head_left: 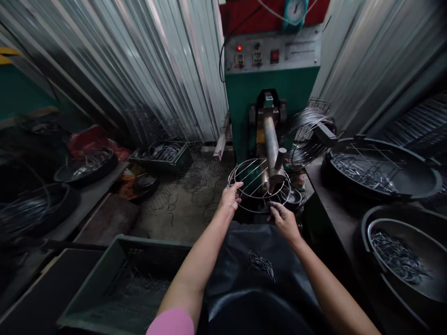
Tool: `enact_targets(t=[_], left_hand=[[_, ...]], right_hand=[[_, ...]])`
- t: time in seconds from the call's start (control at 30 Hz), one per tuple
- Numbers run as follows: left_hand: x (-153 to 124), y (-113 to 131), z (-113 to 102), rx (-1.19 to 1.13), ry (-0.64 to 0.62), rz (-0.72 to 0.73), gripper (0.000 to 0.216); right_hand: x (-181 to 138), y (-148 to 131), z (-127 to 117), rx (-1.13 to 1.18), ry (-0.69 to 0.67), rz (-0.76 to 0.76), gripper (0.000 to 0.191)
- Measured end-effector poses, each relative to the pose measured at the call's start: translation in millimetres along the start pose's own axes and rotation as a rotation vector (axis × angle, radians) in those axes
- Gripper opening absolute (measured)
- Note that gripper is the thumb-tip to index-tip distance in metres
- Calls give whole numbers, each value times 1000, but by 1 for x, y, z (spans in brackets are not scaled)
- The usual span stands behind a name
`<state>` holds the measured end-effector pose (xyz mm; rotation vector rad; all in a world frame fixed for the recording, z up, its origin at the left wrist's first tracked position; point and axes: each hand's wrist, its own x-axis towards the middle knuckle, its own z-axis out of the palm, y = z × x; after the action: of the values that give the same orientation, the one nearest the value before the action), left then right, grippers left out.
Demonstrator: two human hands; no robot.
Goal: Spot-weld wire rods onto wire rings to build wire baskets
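Note:
A round wire rack (249, 174), with parallel wires across its ring, lies roughly level beneath the electrode of a spot welder (272, 139). My left hand (230, 199) is closed on the rack's left rim, thumb on top. At the near right rim, the fingers of my right hand (282, 217) are pinched together just below the electrode tip; whatever is between them is too small to make out. On the black apron (240, 288) over my lap rests a small pile of short bent wires (260, 264).
On the right bench stand black pans (436, 179) of wire pieces and a metal bowl (436, 291). A wire coil (309, 135) hangs beside the green machine (240, 102). At lower left is a green crate (91, 274); another crate (174, 165) and loose wire lie behind.

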<state>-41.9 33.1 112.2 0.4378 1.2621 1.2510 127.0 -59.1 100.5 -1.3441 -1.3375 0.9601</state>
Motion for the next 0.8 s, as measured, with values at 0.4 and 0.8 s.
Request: enact_targets(t=[0.4, 0.8], left_hand=[[-4, -3, 2, -4, 48, 32, 40], [5, -1, 5, 34, 79, -4, 32]], right_hand=[[6, 11, 1, 106, -11, 22, 34], [24, 7, 2, 68, -43, -10, 32]])
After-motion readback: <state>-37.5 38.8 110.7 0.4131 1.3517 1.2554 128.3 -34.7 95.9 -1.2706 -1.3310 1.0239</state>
